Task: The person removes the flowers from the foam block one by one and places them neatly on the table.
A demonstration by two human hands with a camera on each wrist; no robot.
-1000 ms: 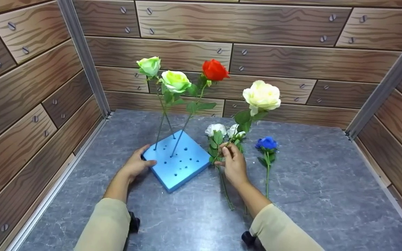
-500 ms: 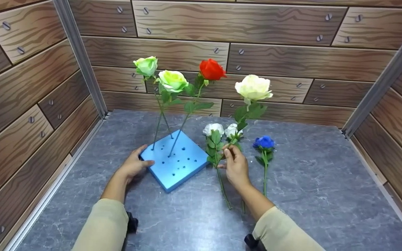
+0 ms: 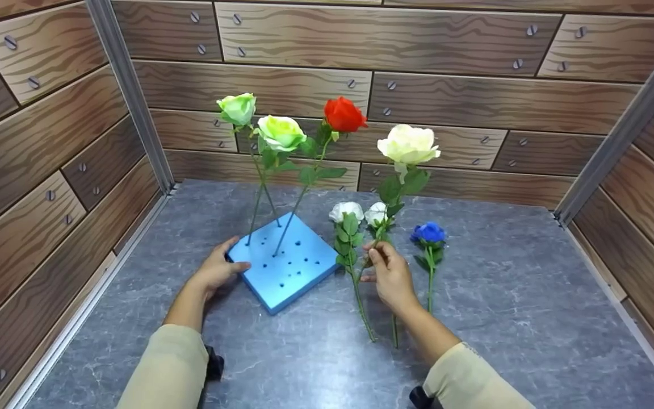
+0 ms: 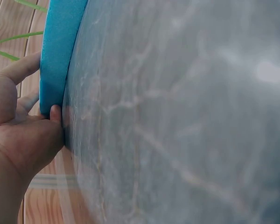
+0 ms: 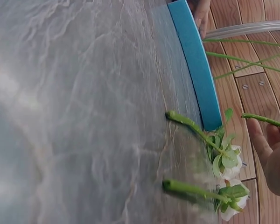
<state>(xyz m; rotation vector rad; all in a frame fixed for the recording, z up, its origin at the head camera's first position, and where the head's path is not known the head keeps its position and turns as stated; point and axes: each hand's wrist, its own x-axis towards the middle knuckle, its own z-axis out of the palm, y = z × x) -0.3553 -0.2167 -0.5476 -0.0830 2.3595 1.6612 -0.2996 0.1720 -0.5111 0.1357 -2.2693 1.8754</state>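
My left hand (image 3: 219, 268) grips the left corner of a blue foam block (image 3: 273, 292), thumb on the top face. In the left wrist view, fingers and thumb lie around the block's edge (image 4: 60, 51). Two green roses (image 3: 281, 133) and a red rose (image 3: 345, 115) stand with their stems in its holes. My right hand (image 3: 393, 278) pinches the stem of a cream rose (image 3: 409, 145), held raised right of the block, bloom up. In the right wrist view, the stem's lower end (image 5: 263, 120) pokes out past the fingers, apart from the block.
Two white roses (image 3: 346, 212) lie on the grey marbled table (image 3: 315, 363) beside the block, partly behind my right hand. Further right lies a blue rose (image 3: 429, 232). Wood-patterned walls (image 3: 474, 102) enclose the table at the back and sides.
My right hand has moved slightly right and toward me, while the cream rose's bloom has shifted left, so it leans less. The left hand still holds the block in place.
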